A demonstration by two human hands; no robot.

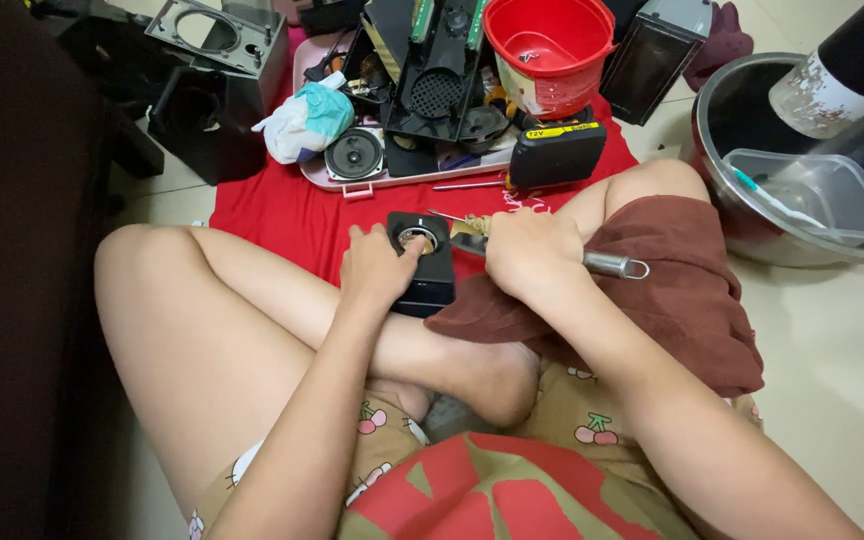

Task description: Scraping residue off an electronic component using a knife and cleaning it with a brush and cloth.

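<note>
I sit cross-legged on the floor. My left hand (377,265) holds a small black speaker box (430,272) steady on my crossed legs, thumb near the round opening on its top face. My right hand (530,255) is closed around a metal-handled tool (614,265); its blade end points left toward the box's opening, and the handle's ring sticks out to the right. A dark red cloth (677,290) lies over my right thigh, under that hand.
A red cloth (272,215) covers the floor ahead. On it a pink tray (347,183) holds black speaker parts, a loose speaker cone (354,154) and a red bucket (549,50). A black battery block (556,153) sits beside it. A steel basin (732,190) with a clear tub stands right.
</note>
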